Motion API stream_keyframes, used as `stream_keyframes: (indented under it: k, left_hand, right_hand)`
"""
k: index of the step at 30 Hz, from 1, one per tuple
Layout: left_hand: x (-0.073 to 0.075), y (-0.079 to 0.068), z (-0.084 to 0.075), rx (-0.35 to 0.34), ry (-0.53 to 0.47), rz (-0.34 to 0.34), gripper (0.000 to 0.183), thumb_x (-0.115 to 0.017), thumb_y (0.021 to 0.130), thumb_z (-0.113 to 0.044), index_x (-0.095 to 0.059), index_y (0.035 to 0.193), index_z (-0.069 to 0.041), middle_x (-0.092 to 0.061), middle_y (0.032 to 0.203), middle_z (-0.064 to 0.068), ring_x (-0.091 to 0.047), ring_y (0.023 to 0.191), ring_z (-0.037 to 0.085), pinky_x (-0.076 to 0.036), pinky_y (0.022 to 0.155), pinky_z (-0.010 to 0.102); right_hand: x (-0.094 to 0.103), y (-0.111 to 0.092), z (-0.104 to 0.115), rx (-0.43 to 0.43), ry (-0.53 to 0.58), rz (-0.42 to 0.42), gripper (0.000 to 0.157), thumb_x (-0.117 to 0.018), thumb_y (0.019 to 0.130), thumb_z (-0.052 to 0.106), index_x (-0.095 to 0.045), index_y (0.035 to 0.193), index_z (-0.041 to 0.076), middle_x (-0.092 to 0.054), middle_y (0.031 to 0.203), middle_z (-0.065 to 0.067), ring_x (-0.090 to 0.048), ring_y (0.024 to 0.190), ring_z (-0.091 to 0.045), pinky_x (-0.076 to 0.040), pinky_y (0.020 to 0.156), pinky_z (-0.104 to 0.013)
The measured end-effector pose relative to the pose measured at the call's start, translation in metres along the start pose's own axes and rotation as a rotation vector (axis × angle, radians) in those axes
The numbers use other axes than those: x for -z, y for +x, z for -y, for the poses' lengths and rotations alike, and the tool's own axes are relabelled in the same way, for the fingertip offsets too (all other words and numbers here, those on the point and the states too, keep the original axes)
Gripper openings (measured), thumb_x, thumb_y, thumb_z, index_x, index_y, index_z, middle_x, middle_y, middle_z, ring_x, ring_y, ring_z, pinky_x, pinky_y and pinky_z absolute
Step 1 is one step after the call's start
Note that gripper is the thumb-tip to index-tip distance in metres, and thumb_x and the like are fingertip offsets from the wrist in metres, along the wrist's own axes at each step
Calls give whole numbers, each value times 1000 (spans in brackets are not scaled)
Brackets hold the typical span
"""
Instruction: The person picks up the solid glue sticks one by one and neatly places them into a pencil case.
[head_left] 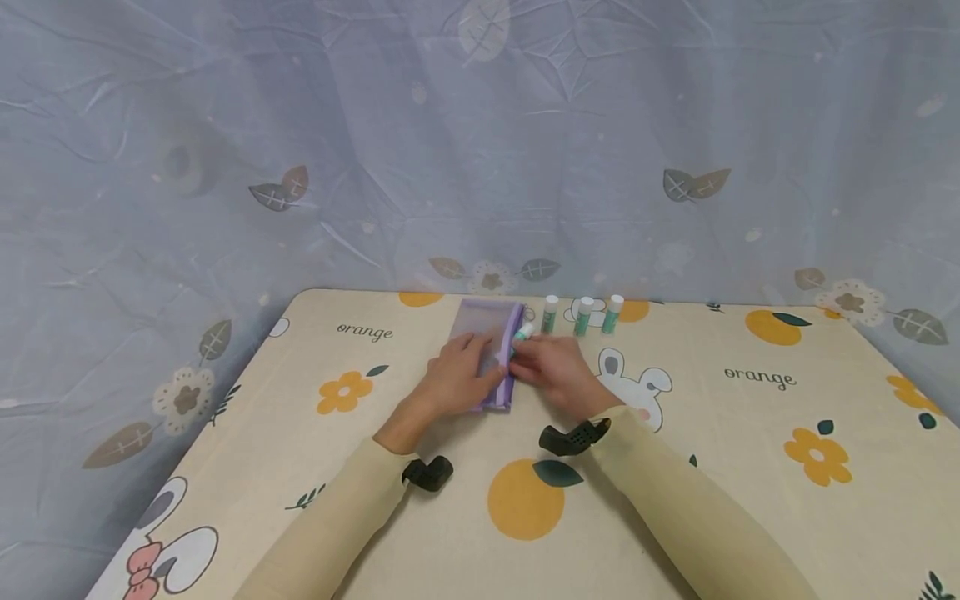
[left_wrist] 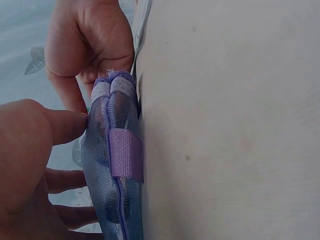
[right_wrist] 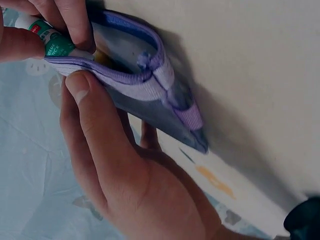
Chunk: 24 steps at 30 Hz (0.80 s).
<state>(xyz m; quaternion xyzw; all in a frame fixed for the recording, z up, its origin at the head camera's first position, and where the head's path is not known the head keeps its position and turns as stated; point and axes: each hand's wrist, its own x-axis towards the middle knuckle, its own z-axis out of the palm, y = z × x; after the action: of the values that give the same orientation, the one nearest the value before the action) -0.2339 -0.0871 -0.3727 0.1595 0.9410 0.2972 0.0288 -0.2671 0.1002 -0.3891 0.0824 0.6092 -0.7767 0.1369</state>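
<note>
A purple zip mesh pouch [head_left: 487, 312] lies on the table with its mouth unzipped toward the right. My left hand [head_left: 457, 375] is on its upper side, the thumb at the zip edge and the other fingers on the mesh, holding the mouth apart. My right hand [head_left: 551, 371] pinches a green glue stick [right_wrist: 55, 42] with a white cap. Its lower end is at the pouch's mouth, just inside the zip rim. In the left wrist view the pouch [left_wrist: 120, 185] is seen from its end, and the glue stick is almost wholly hidden.
Three more glue sticks stand upright behind the right hand: one [head_left: 550, 317] near the pouch, another [head_left: 582, 318] beside it, the third [head_left: 612, 316] farther right. A patterned cloth [head_left: 420, 533] covers the table. A grey-blue curtain [head_left: 480, 167] hangs at the back edge.
</note>
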Motion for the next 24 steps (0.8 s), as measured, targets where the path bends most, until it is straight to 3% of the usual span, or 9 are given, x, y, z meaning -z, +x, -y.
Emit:
stream_keyframes:
  k: [4, 11, 18, 24]
  left_hand:
    - [0, 0, 0, -1, -4, -4, 65, -59, 106, -38, -44, 160, -5, -38, 167, 27, -35, 157, 45, -32, 120, 73]
    - [-1, 2, 2, -6, -5, -7, 65, -59, 106, -38, -44, 160, -5, -40, 166, 27, -36, 156, 46, -32, 119, 73]
    - [-1, 2, 2, -10, -4, -7, 67, -59, 106, -39, -43, 161, -5, -41, 166, 26, -38, 156, 44, -34, 119, 72]
    - [0, 2, 1, -2, -3, -5, 66, -59, 106, -39, -43, 161, -6, -41, 166, 25, -38, 156, 43, -34, 120, 71]
  right_hand:
    - [-1, -1, -1, -53, 84, 19, 35, -60, 106, 3, -60, 140, -6, -72, 113, -8, -73, 103, -15, -62, 89, -26]
    - [-1, -1, -1, -93, 144, 39, 31, -61, 105, 2, -63, 135, -3, -74, 109, -8, -73, 100, -14, -62, 90, -26]
    - [-2, -3, 0, -76, 32, 52, 38, -60, 104, 1, -61, 141, -6, -74, 120, -13, -74, 104, -17, -62, 93, -29]
    - [-6, -1, 0, -52, -114, 14, 35, -67, 102, 8, -67, 134, -6, -77, 107, -10, -74, 93, -14, -64, 83, -26]
